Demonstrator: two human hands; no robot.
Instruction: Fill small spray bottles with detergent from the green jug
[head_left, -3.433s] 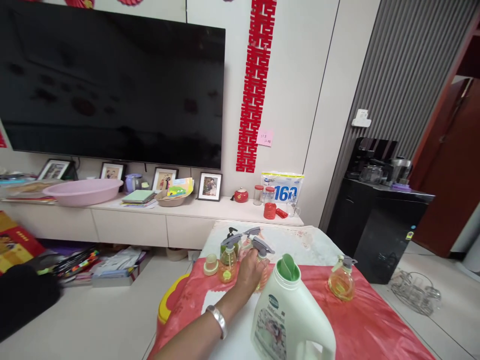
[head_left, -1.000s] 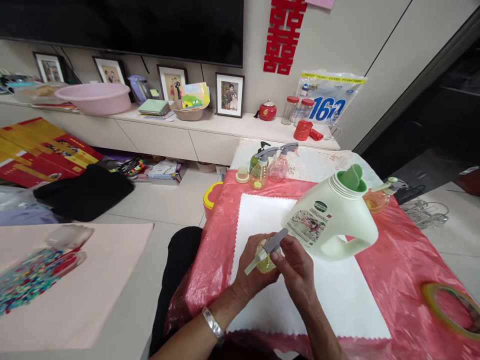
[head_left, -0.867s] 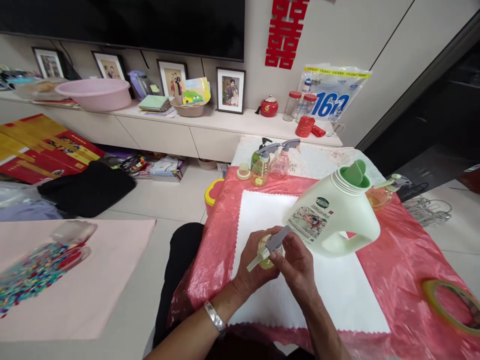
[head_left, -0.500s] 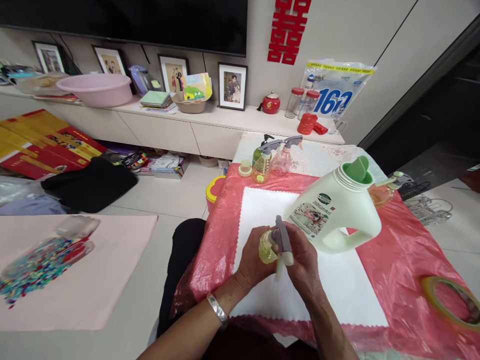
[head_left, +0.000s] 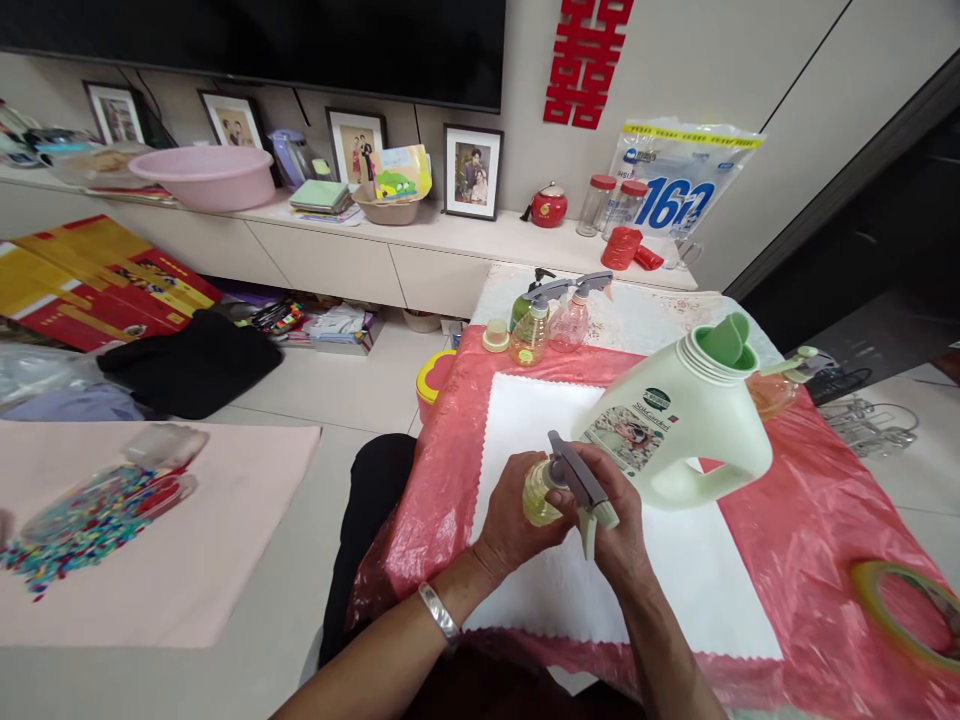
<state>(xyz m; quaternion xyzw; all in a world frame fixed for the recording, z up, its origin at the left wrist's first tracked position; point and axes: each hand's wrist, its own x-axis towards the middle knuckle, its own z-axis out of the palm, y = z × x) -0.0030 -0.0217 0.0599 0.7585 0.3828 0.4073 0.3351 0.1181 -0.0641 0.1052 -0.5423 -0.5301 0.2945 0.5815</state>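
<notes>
Above the white cloth [head_left: 525, 590], my left hand [head_left: 517, 515] is wrapped round the clear yellowish body of a small spray bottle [head_left: 538, 490]. My right hand [head_left: 619, 505] grips the grey and pale green spray head [head_left: 581, 475], which sits at the bottle's neck. Whether the head is screwed tight I cannot tell. Just beyond my right hand stands a large pale green detergent jug [head_left: 686, 425] with its mouth uncovered and a green piece [head_left: 726, 342] in it. Its cap-like pale cup [head_left: 496, 336] rests near the far left of the red plastic sheet.
Yellow and pink spray bottles [head_left: 530, 335] [head_left: 569, 322] and a green pump bottle [head_left: 520, 310] stand at the back. An orange spray bottle [head_left: 780, 390] is behind the jug. A tape roll [head_left: 874, 610] lies right. Colourful small pieces [head_left: 82, 540] cover a pink surface at left.
The spray head has turned in my right hand, its nozzle end swinging to the right. My left hand keeps hold of the bottle. The view has shifted slightly.
</notes>
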